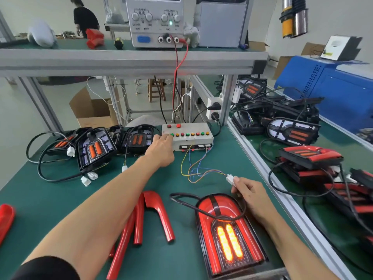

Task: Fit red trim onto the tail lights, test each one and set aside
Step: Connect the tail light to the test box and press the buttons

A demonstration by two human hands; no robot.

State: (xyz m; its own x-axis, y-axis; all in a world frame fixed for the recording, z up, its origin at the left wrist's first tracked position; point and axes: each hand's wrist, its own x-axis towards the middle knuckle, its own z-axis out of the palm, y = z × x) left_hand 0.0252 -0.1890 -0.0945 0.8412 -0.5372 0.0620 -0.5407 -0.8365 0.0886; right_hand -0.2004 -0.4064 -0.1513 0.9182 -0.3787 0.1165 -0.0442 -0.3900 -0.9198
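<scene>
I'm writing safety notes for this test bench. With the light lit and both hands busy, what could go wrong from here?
1. The right hand pinches the white plug on thin coloured wires; a tug could break the connection or strain them.
2. The lamp's black cable loops over the lit tail light and may snag when it is lifted.
3. The left hand reaches over to the button box; its forearm could sweep the loose red trim pieces.

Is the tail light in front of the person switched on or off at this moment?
On. The tail light shows two bright orange-yellow strips glowing in its centre and a red glow around its arch.
</scene>
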